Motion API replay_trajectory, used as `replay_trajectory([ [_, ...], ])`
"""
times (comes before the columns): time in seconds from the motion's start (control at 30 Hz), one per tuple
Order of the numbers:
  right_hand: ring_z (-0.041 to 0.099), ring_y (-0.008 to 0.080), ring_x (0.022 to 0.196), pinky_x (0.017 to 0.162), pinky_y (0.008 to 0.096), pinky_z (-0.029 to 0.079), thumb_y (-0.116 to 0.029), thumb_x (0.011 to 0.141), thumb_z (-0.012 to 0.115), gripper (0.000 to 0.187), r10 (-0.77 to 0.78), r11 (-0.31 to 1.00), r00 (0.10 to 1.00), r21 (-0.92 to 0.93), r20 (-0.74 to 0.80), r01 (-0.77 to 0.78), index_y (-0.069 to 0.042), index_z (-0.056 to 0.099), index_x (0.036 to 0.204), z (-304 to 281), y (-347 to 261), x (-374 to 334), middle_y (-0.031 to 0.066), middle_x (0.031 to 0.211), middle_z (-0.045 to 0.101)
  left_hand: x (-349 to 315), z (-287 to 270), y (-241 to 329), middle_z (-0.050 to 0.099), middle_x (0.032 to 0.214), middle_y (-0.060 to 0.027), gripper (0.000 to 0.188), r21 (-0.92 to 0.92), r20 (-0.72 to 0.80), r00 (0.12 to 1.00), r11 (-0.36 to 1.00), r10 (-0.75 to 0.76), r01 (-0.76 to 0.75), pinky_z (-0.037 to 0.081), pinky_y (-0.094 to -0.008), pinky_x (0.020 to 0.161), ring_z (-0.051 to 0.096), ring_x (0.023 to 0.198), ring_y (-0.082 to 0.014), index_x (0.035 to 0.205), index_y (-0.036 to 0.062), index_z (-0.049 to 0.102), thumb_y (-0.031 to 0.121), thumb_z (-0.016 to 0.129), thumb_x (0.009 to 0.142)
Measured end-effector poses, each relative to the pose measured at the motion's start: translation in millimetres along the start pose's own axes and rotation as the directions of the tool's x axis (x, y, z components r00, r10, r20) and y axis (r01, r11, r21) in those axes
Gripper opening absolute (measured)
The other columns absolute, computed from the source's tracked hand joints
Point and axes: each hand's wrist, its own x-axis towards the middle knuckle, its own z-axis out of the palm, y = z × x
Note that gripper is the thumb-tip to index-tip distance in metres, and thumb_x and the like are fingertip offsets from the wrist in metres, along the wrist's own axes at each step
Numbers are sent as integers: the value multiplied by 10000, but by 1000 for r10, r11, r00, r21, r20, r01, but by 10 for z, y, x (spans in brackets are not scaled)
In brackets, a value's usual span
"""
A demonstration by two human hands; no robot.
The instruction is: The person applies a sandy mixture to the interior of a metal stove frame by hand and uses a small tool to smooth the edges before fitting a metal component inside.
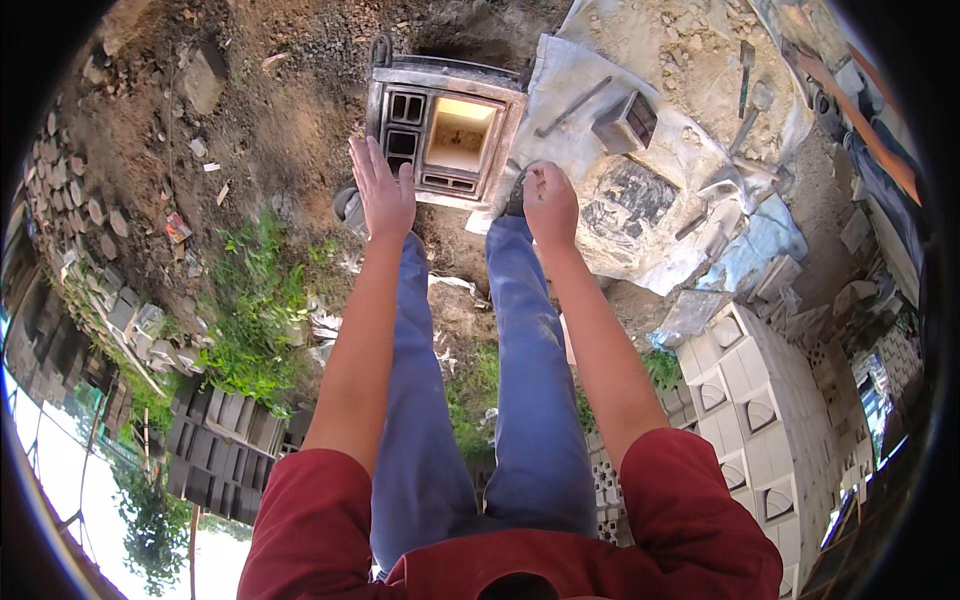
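My left hand [380, 188] is stretched out flat, fingers apart, holding nothing, just short of a grey metal block mould [440, 125] that stands on the dirt in front of my feet. One side of the mould has a sunlit square opening, the other several small cells. My right hand [548, 202] is loosely curled with the fingers drawn in, near the mould's right lower corner; nothing shows in it. Both arms reach forward over my blue trousers.
A pile of sandy mix [680, 50] lies on grey sheeting [640, 170] at the right, with a small box mould [626, 122], a bar and trowels on it. Stacked patterned concrete blocks [760, 400] stand at the right; weeds [255, 320] and more blocks [215, 440] at the left.
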Motion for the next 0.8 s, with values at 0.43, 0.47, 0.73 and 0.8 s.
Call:
replay_trajectory([
  [0.43, 712, 315, 889, 823, 417, 556, -163, 975, 625, 204, -155, 985, 952, -37, 262, 170, -52, 720, 1119, 461, -551, 127, 162, 1018, 732, -148, 4, 44, 88, 1707, -307, 702, -173, -70, 997, 985, -25, 12, 186, -566, 1266, 122, 1569, -518, 1628, -14, 241, 299, 535, 1072],
  [0.47, 712, 315, 889, 823, 417, 556, -163, 975, 625, 204, -158, 984, 950, -36, 268, 173, -52, 720, 1119, 517, -546, 115, 162, 1018, 732, -161, -32, 21, 88, 1707, -307, 702, -171, -72, 997, 985, -30, 18, 186, -566, 1266, 122, 1569, -518, 1628, -14, 241, 299, 535, 1072],
  [0.73, 675, 411, 1043, 935, 458, 537, -152, 978, 550, 343, -184, 951, 924, -178, 335, 254, 17, 678, 1248, 836, -431, 380, 238, 1169, 696, -243, -166, 86, 130, 1693, -320, 616, -333, -92, 984, 936, -153, 114, 212, -566, 1255, 135, 1567, -517, 1573, -58, 335, 262, 526, 1083],
  [0.8, 688, 386, 1046, 923, 440, 545, -158, 980, 563, 332, -145, 982, 938, -71, 316, 176, 13, 680, 1239, 757, -569, 292, 228, 1155, 705, -295, -243, 40, 148, 1692, -311, 599, -320, -80, 986, 941, -143, 110, 219, -563, 1255, 143, 1569, -509, 1569, -49, 348, 250, 529, 1083],
])
